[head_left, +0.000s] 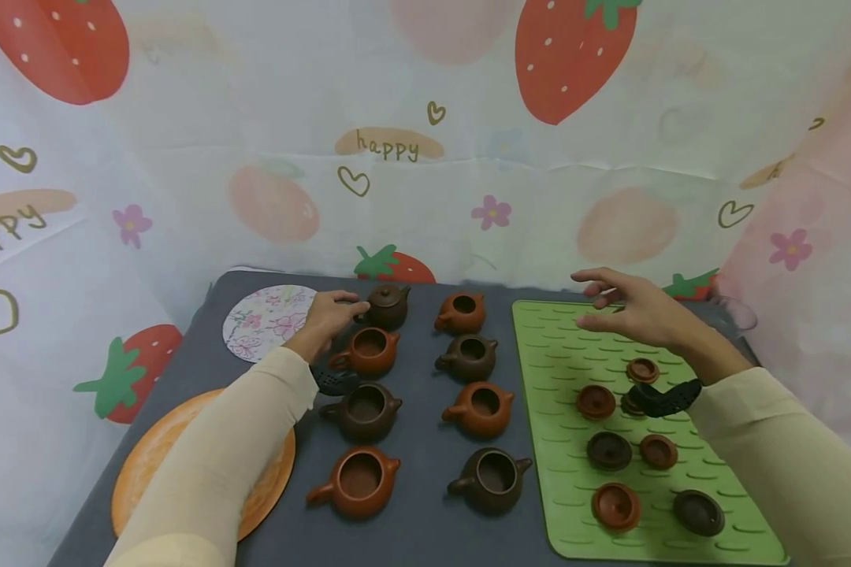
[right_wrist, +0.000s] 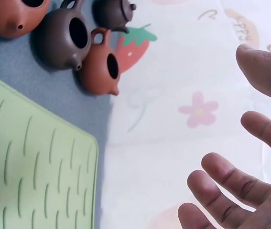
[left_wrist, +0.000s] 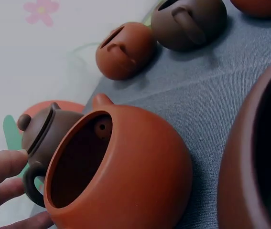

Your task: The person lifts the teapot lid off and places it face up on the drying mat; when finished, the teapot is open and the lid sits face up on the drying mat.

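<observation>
A dark brown teapot [head_left: 388, 306] with its lid on stands at the back of the left column of teapots. My left hand [head_left: 331, 316] is beside its handle, and in the left wrist view the fingers [left_wrist: 4, 164] reach out loosely at the teapot's side; whether they touch it I cannot tell. In front of it stands a lidless orange-brown teapot [head_left: 370, 351]. My right hand [head_left: 631, 305] hovers over the far part of the green mat [head_left: 549, 441], fingers spread and holding nothing. Several loose teapot lids, among them a dark lid [head_left: 609, 451], lie on the mat.
A second column of lidless teapots, with an orange-brown teapot [head_left: 461, 313] at its back, stands between the left column and the mat. On the left lie a round flowered mat [head_left: 255, 315] and a round orange mat [head_left: 142, 472]. A printed curtain [head_left: 425, 213] hangs behind the table.
</observation>
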`<state>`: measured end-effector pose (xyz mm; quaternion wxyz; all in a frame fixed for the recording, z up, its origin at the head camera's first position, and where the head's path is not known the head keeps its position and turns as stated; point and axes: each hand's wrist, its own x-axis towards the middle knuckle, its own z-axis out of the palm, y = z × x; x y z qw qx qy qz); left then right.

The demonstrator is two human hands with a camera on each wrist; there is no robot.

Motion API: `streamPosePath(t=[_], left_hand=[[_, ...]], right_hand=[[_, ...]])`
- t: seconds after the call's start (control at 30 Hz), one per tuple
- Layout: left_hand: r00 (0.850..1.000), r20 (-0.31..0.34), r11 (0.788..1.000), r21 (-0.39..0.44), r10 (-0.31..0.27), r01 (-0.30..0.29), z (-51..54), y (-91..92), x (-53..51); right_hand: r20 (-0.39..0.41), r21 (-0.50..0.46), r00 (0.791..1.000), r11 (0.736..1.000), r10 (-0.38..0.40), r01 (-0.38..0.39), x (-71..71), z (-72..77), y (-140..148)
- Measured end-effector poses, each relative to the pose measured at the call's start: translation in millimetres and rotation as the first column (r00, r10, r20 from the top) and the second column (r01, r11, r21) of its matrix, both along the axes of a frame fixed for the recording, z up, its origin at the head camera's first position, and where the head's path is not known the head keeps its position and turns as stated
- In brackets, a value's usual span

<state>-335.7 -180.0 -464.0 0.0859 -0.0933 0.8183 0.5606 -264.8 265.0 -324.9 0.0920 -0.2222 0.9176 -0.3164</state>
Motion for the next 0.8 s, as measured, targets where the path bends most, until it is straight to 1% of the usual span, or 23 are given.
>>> streamPosePath(t=[0.2,0.43,0.57,0.63,0.8], left_hand=[[0.999,0.034,0.999,-0.022,-0.024,0.025,-3.2,1.1,-2.8],[0.998,0.064,0.999,-0.045,-0.005,0.008,-5.3,1.3,-3.5],[0.998,0.067,0.999,-0.052,-0.004,0.007,-7.3,1.7,-4.1],[0.998,0.065,0.999,-0.052,-0.006,0.009,-7.1,1.4,-4.2],[0.998,0.058,0.998,-0.056,-0.01,0.014,-5.7,0.6,-4.8]], right_hand=[[-0.011,-0.016,1.0,1.0,0.018,-0.018,-9.8,1.3,-17],[0.017,-0.078,0.999,0.997,0.03,-0.029,-24.3,-2.6,-44],[0.037,-0.107,0.999,0.994,0.031,-0.027,-32.1,-4.7,-60],[0.044,-0.113,0.999,0.993,0.025,-0.02,-36.9,-5.7,-68],[0.076,-0.154,0.996,0.988,0.045,-0.033,-51.1,-10.6,-90]])
